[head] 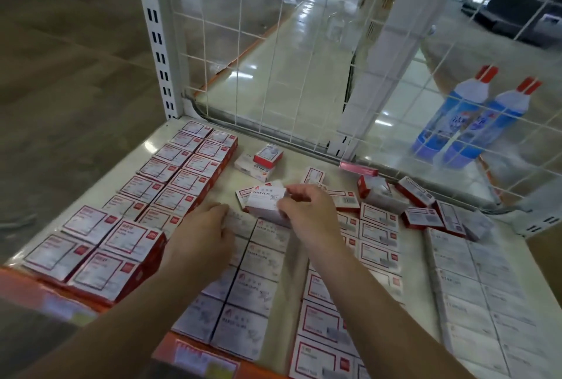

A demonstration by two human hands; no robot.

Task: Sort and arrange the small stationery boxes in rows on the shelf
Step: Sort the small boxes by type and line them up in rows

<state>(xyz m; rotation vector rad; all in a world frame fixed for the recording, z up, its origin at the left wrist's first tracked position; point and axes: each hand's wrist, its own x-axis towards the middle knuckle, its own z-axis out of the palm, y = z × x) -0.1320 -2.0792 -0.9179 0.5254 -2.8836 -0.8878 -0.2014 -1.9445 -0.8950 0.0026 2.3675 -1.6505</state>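
A pale shelf with an orange front edge carries rows of small stationery boxes. Left of the white paper-clip boxes in the middle lie two rows of red-bordered boxes. Right of them stand more red-bordered boxes, then white boxes. Behind them loose boxes lie jumbled, and a small red box sits on a white staples box.
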